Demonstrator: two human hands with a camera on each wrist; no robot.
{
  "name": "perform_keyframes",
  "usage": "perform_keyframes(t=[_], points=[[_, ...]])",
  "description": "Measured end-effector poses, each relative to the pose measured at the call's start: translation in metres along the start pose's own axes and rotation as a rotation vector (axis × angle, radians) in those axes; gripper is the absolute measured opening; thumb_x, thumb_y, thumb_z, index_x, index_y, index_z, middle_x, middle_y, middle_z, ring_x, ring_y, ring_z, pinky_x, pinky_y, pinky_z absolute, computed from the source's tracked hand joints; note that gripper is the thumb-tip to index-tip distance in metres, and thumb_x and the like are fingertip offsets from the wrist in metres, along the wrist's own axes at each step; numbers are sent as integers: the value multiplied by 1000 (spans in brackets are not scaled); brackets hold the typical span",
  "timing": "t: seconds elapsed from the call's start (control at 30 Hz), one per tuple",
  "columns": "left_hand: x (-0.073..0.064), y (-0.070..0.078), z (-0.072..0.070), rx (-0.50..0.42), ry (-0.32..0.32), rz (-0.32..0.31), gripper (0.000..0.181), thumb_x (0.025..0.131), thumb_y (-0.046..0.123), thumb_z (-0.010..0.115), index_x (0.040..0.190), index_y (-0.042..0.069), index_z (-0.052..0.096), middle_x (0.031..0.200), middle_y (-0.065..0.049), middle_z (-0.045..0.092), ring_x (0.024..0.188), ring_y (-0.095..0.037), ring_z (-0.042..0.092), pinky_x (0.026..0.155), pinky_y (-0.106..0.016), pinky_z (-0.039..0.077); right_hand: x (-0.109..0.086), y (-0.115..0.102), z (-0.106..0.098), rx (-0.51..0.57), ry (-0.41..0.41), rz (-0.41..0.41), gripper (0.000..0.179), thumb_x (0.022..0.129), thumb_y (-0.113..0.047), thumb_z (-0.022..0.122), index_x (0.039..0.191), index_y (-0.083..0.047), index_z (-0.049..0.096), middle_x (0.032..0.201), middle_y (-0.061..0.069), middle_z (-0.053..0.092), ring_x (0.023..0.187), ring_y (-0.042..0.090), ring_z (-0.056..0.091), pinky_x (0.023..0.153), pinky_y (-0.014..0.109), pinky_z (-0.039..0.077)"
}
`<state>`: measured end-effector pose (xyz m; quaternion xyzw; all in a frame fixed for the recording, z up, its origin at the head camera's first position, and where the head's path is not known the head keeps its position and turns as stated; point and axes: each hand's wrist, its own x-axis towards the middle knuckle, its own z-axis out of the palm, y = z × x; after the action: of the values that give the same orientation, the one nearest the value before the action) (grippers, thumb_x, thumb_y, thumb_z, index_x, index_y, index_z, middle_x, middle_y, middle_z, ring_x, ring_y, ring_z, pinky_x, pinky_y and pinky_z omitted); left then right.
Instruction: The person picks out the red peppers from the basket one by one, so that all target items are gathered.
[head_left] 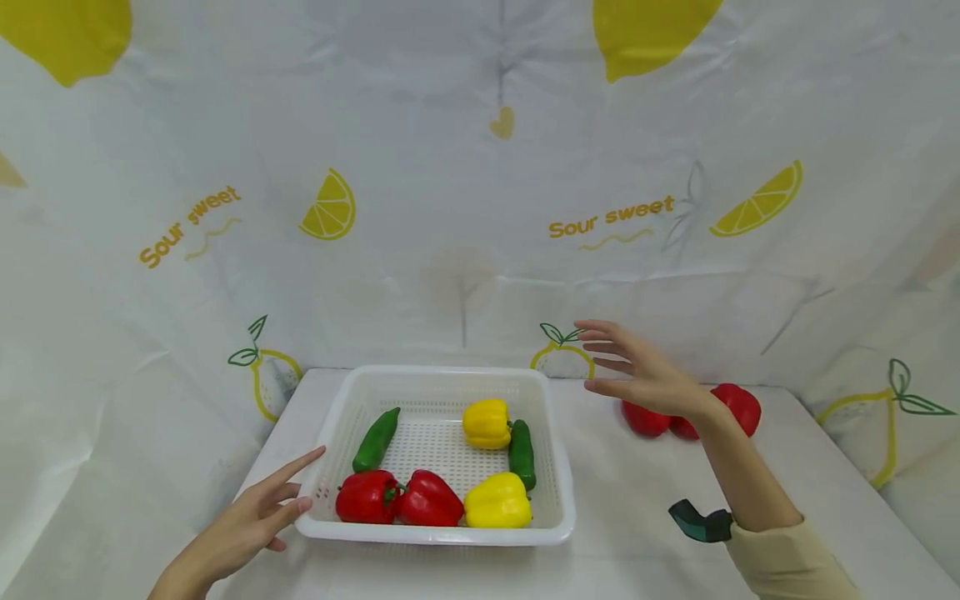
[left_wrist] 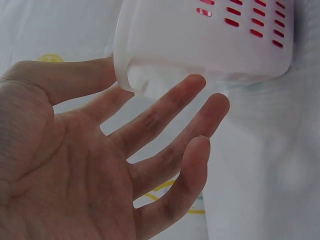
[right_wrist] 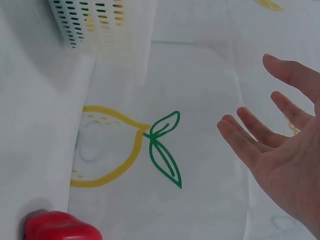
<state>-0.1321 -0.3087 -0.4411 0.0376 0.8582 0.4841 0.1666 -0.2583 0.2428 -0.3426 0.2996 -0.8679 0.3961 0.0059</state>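
Note:
A white plastic basket [head_left: 435, 536] holds two red bell peppers [head_left: 430, 500], two yellow bell peppers [head_left: 498, 502] and two long green peppers [head_left: 377, 440]. My left hand [head_left: 251, 518] is at the basket's left side, its thumb and index finger right at the rim. In the left wrist view the other fingers [left_wrist: 165, 112] extend loosely beside the basket's outer wall [left_wrist: 200, 45]. Raised in the air to the right of the basket is my right hand [head_left: 641, 371], fingers spread and relaxed, with nothing held. Behind its wrist lie red bell peppers [head_left: 738, 408], partly hidden by the forearm.
The basket stands on a white table [head_left: 622, 517]. A white sheet [head_left: 450, 208] printed with lemons hangs behind and around the table. A dark strap piece [head_left: 701, 522] sticks out by the right sleeve [head_left: 783, 554].

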Motion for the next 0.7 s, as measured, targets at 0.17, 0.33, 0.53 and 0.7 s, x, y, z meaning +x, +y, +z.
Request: perform_keyframes(t=[0.17, 0.33, 0.53, 0.7], points=[[0, 1, 2, 1, 14, -3, 73, 109, 32, 61, 172, 17, 29, 161, -37, 46, 124, -33, 65, 73, -43, 63, 13, -14, 10, 16, -45, -22, 80, 97, -17, 81, 165, -18, 39, 168, 14, 47, 150, 46, 52, 116, 68, 47], [1, 0, 1, -8, 15, -7, 74, 108, 34, 62, 173, 18, 29, 164, -37, 42, 126, -34, 64, 73, -43, 63, 26, -30, 24, 28, -116, -67, 79, 97, -19, 81, 164, -18, 40, 169, 13, 46, 149, 43, 54, 117, 65, 49], [1, -1, 1, -7, 3, -17, 74, 110, 35, 60, 173, 19, 26, 164, -38, 42, 126, -33, 65, 73, -42, 63, 43, -48, 43, 68, -214, -124, 76, 96, -16, 82, 162, -19, 44, 166, 12, 50, 148, 39, 55, 119, 60, 49], [2, -1, 1, -5, 5, -14, 75, 109, 35, 61, 173, 18, 27, 164, -38, 42, 125, -32, 66, 73, -42, 64, 57, -60, 58, 97, -281, -161, 77, 94, -14, 83, 162, -13, 45, 166, 13, 50, 149, 39, 55, 120, 60, 49]])
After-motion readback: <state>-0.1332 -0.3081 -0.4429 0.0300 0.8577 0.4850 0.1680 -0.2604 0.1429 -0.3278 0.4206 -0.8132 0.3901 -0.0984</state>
